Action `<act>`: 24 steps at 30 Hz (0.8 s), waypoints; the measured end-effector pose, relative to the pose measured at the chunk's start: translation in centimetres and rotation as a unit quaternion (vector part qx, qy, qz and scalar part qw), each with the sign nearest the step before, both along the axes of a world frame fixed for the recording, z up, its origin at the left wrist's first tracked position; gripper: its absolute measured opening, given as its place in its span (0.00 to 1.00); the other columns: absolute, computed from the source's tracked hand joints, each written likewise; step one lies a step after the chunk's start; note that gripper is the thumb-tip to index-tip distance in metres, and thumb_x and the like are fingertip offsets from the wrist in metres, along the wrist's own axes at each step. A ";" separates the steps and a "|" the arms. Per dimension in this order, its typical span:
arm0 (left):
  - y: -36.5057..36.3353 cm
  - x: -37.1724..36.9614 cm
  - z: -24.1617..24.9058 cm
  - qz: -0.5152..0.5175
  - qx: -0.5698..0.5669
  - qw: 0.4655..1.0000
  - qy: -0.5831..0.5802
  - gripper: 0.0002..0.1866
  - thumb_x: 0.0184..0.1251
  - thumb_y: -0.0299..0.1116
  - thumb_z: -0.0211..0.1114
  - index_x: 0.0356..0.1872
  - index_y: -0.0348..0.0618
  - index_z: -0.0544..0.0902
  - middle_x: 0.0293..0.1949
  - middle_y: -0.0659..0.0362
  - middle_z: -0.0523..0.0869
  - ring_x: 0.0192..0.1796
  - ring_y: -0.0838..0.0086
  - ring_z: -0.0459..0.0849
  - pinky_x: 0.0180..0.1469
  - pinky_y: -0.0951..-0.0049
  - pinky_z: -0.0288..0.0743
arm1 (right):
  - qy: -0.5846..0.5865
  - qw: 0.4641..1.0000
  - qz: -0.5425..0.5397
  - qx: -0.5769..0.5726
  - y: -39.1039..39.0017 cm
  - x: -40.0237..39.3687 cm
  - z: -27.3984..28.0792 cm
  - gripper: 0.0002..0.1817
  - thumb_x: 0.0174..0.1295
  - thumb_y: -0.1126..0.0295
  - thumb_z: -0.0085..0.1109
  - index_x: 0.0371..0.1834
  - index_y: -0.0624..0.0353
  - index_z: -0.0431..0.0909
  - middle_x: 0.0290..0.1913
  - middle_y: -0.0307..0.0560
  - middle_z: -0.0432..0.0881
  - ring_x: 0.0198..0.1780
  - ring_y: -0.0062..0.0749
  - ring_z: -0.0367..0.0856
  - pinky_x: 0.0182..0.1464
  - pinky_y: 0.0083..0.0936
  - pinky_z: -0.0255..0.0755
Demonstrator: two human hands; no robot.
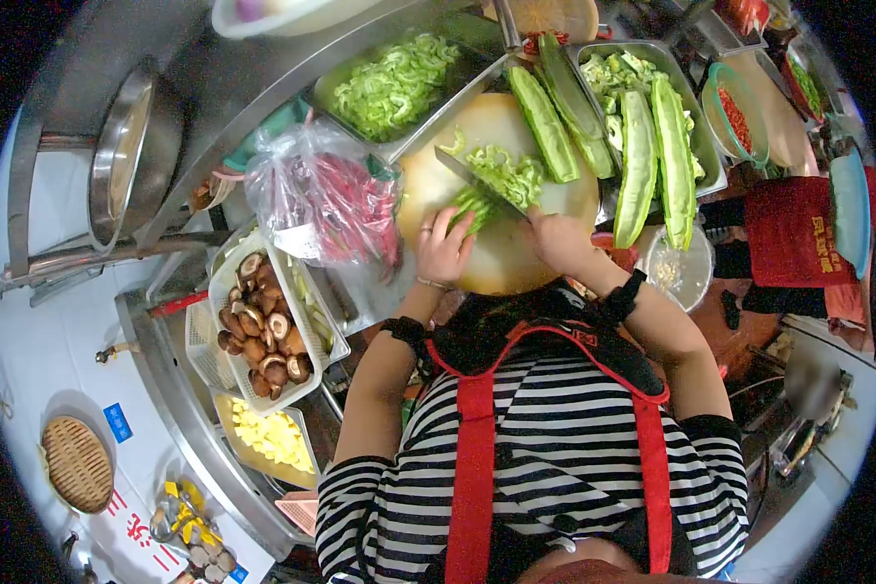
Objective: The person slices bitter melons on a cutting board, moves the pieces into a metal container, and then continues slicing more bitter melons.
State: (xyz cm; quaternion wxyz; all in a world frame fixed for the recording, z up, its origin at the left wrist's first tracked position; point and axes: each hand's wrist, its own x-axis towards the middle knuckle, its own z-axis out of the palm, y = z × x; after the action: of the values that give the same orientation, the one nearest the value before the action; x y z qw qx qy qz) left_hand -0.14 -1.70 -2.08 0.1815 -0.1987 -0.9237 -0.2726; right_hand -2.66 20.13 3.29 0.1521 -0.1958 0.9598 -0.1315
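Note:
My right hand (560,241) is wrapped round the handle of a kitchen knife (484,181), its blade slanting to the upper left across a round cutting board (528,268). Closed over a partly sliced green gourd piece (472,208), my left hand (443,245) lies on the board just left of the blade. Cut green slices (512,173) are heaped on the blade's far side. A long, hollowed gourd half (543,124) rests on the board's upper right edge. Beside it lies another gourd half (672,151), across a metal tray of pale green scraps.
A metal tray (399,136) of green slices stands behind the board. On the left are a plastic bag (326,195) of reddish-purple vegetables, a white basket (297,268) of mushrooms and yellow cubes (273,435). A clear bowl (679,268) sits right; another person in red (798,234) stands beyond.

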 end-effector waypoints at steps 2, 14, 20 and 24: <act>0.4 0.1 0.3 0.014 0.002 1.000 -0.023 0.19 0.48 0.32 0.64 0.45 0.47 0.79 0.47 0.54 0.74 0.49 0.57 0.71 0.52 0.61 0.66 | -0.031 0.999 -0.010 0.019 -0.5 0.3 -0.4 0.10 0.56 0.70 0.45 0.40 0.60 0.66 0.29 0.56 0.81 0.31 0.47 0.82 0.31 0.40 0.75; 1.2 0.2 1.3 0.071 -0.021 0.997 -0.013 0.14 0.48 0.30 0.63 0.39 0.48 0.81 0.42 0.57 0.76 0.42 0.61 0.74 0.46 0.62 0.68 | 0.015 0.999 -0.028 -0.012 -0.8 0.2 -5.4 0.13 0.61 0.60 0.45 0.32 0.60 0.68 0.20 0.57 0.78 0.22 0.50 0.79 0.25 0.44 0.72; 1.0 -0.1 1.4 0.059 -0.006 0.998 -0.002 0.13 0.49 0.30 0.63 0.38 0.45 0.81 0.41 0.55 0.76 0.42 0.59 0.76 0.44 0.63 0.71 | 0.015 1.000 -0.005 -0.018 -0.5 0.1 -1.6 0.14 0.61 0.59 0.45 0.33 0.61 0.67 0.21 0.56 0.78 0.24 0.49 0.79 0.27 0.43 0.72; 0.9 -0.2 0.9 0.061 0.003 0.998 0.016 0.11 0.47 0.29 0.64 0.35 0.45 0.81 0.40 0.57 0.77 0.38 0.61 0.76 0.42 0.64 0.70 | -0.016 1.000 -0.019 0.012 -1.3 0.5 -3.8 0.12 0.59 0.64 0.45 0.37 0.62 0.67 0.24 0.55 0.80 0.26 0.48 0.80 0.26 0.42 0.73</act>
State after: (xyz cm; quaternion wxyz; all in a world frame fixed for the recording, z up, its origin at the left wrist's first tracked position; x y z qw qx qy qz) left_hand -0.38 -0.78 -1.20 0.2133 -0.1455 -0.9304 -0.2602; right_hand -2.21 18.79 -0.52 0.1677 -0.1735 0.9623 -0.1257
